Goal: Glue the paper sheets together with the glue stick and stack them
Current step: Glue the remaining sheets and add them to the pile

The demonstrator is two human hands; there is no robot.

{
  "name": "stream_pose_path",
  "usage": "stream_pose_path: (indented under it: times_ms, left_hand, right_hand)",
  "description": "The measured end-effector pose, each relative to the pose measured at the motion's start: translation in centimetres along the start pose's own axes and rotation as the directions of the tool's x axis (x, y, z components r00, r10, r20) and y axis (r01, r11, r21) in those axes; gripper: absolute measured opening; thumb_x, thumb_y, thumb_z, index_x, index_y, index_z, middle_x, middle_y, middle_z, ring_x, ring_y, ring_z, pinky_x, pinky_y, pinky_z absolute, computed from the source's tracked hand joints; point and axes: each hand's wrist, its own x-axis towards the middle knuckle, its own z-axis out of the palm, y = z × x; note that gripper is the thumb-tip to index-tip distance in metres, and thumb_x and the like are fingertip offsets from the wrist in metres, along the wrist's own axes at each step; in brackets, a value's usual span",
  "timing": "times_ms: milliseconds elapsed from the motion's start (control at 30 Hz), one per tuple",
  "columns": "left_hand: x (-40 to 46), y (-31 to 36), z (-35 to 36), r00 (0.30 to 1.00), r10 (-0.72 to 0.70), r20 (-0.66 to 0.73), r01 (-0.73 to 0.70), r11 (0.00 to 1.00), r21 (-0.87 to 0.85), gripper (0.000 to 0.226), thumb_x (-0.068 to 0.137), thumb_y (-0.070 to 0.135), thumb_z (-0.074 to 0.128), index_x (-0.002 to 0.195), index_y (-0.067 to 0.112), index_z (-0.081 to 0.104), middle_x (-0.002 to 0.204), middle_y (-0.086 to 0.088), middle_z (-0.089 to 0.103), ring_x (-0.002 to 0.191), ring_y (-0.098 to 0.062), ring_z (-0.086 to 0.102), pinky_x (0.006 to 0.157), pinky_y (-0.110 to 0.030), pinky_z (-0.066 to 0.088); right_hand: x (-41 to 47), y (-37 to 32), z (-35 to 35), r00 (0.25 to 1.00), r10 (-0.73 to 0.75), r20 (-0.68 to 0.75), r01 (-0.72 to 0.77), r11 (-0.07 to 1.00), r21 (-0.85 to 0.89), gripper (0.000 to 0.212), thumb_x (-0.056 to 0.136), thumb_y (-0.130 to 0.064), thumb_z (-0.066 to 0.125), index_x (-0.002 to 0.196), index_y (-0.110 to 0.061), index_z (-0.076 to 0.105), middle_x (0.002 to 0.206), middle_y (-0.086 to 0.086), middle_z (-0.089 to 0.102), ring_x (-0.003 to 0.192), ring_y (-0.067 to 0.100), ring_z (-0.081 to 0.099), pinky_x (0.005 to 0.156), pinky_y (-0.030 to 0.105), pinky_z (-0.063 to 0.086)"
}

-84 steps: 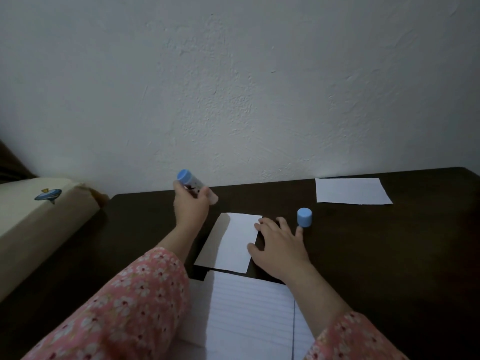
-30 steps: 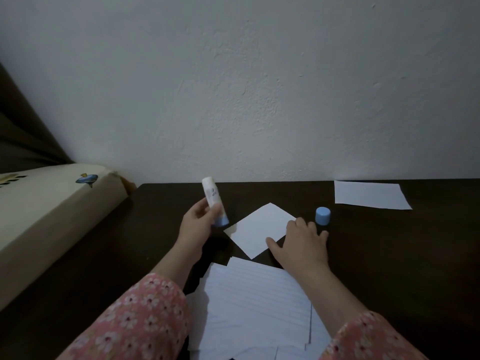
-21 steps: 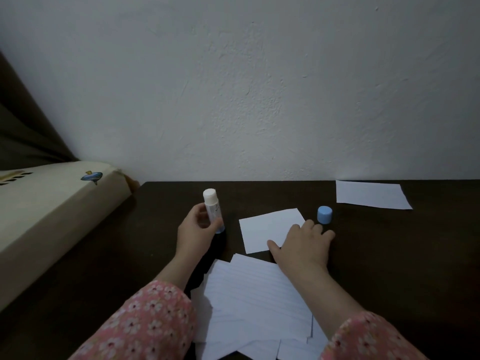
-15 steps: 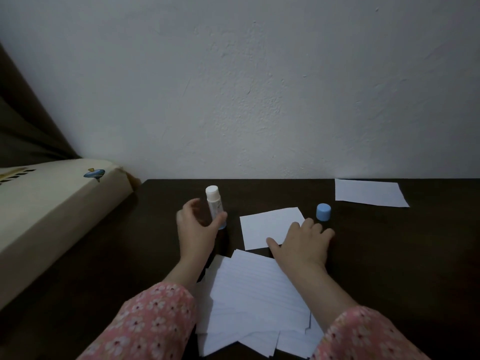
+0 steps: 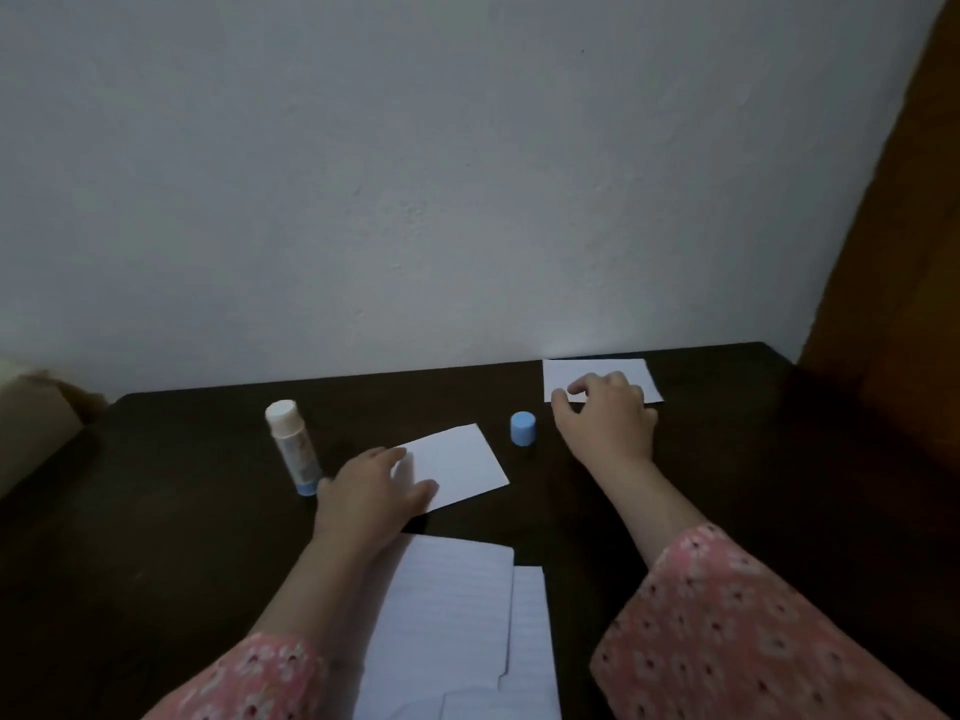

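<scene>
I am resting my left hand [image 5: 371, 493] flat on the near left corner of the small sheet [image 5: 456, 467] in the middle of the dark table [image 5: 156, 537], fingers straight and spread, gripping nothing, only pressing the paper down. The glue stick [image 5: 292, 448] is standing upright just beside that hand on its left, blue base down, white top up, uncapped; my little finger is lying close to its base, though I cannot tell whether it is touching. Its blue cap [image 5: 522, 429] is sitting on the table by itself, between the small sheet and my right hand [image 5: 608, 418]. I am reaching the right hand out to the far sheet [image 5: 597, 379], which is lying against the wall [image 5: 467, 174] at the back edge of the table. My fingers are curling down onto its near edge, the thumb low at the paper's left corner; I cannot tell whether I am pinching the paper or only touching it. Nearer to me, between my forearms, a stack of lined sheets [image 5: 457, 626] is lying loosely, the pieces overlapping and not squared. Both arms are wearing pink flowered sleeves [image 5: 727, 641]. A pale cushion [image 5: 31, 428] is showing at the left edge, beside the table.
</scene>
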Motion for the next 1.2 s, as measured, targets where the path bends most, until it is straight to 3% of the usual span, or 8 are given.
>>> stream_pose_path:
  times_ms: [267,400,667,867,1000,1100,1200]
  left_hand:
    - [1.4,0.7,0.3,0.991,0.094,0.093,-0.091,0.995,-0.033,0.055,0.086,0.058,0.055,0.135,0.035,0.047,0.151,0.006,0.036,0.132,-0.016,0.041,0.108,-0.049,0.034]
    - [1.3,0.6,0.0,0.989,0.097,0.109,-0.089,0.993,-0.073,0.055,0.086,0.057,0.057,0.135,0.036,0.046,0.151,0.008,0.034,0.135,-0.016,0.037,0.111,-0.048,0.031]
    - [0.7,-0.1,-0.5,0.986,0.114,0.119,-0.095,0.982,-0.161,0.054,0.083,0.053,0.062,0.133,0.037,0.049,0.150,0.010,0.035,0.137,-0.014,0.034,0.112,-0.047,0.030]
    - [0.2,-0.4,-0.6,0.988,0.102,0.113,-0.076,0.973,-0.216,0.050,0.081,0.051,0.066,0.128,0.038,0.054,0.151,0.011,0.034,0.135,-0.014,0.037,0.111,-0.046,0.033]
    - [-0.7,-0.3,-0.8,0.995,0.097,0.029,-0.080,0.931,-0.355,0.046,0.083,0.042,0.067,0.126,0.035,0.055,0.146,0.011,0.041,0.132,-0.014,0.040,0.109,-0.044,0.037]
    - [-1.5,0.6,-2.0,0.996,0.067,-0.064,-0.092,0.808,-0.582,0.043,0.084,0.043,0.065,0.126,0.035,0.056,0.130,0.011,0.055,0.119,-0.010,0.051,0.095,-0.030,0.045]
    - [-2.7,1.7,-3.6,0.995,0.083,-0.060,-0.098,0.588,-0.803,0.043,0.084,0.044,0.061,0.125,0.033,0.056,0.112,0.013,0.066,0.094,-0.005,0.065,0.080,-0.024,0.049]
  right_hand:
    - [5.5,1.5,2.8,0.987,0.028,0.156,-0.002,0.986,-0.167,0.055,0.096,-0.045,0.045,0.140,-0.012,0.042,0.148,0.011,0.033,0.133,0.030,0.033,0.106,0.043,0.033]
    - [5.6,1.7,3.9,0.989,0.058,0.134,-0.022,0.967,-0.255,0.055,0.095,-0.053,0.043,0.128,-0.010,0.052,0.129,0.012,0.049,0.117,0.027,0.048,0.096,0.038,0.043]
    - [4.9,1.6,4.0,0.995,0.065,0.076,-0.045,0.970,-0.237,0.048,0.096,-0.047,0.050,0.120,-0.006,0.060,0.127,0.009,0.045,0.115,0.023,0.047,0.094,0.034,0.045]
    - [3.7,1.3,2.1,0.996,-0.051,-0.076,0.047,0.998,-0.051,0.036,0.098,-0.035,0.050,0.122,-0.012,0.062,0.121,0.007,0.051,0.108,0.022,0.051,0.089,0.034,0.046]
    - [1.2,-1.5,0.6,0.970,-0.130,-0.207,0.183,0.948,0.260,0.039,0.096,-0.037,0.054,0.126,-0.013,0.061,0.119,0.005,0.052,0.105,0.019,0.053,0.087,0.030,0.047]
    - [-2.5,-4.2,0.2,0.962,-0.163,-0.219,0.249,0.856,0.453,0.041,0.093,-0.038,0.060,0.125,-0.012,0.062,0.118,0.002,0.053,0.100,0.011,0.052,0.081,0.021,0.042]
    - [-5.8,-5.8,0.9,0.963,-0.216,-0.161,0.269,0.810,0.522,0.041,0.092,-0.039,0.061,0.124,-0.014,0.062,0.114,-0.005,0.050,0.094,0.004,0.049,0.074,0.013,0.042]
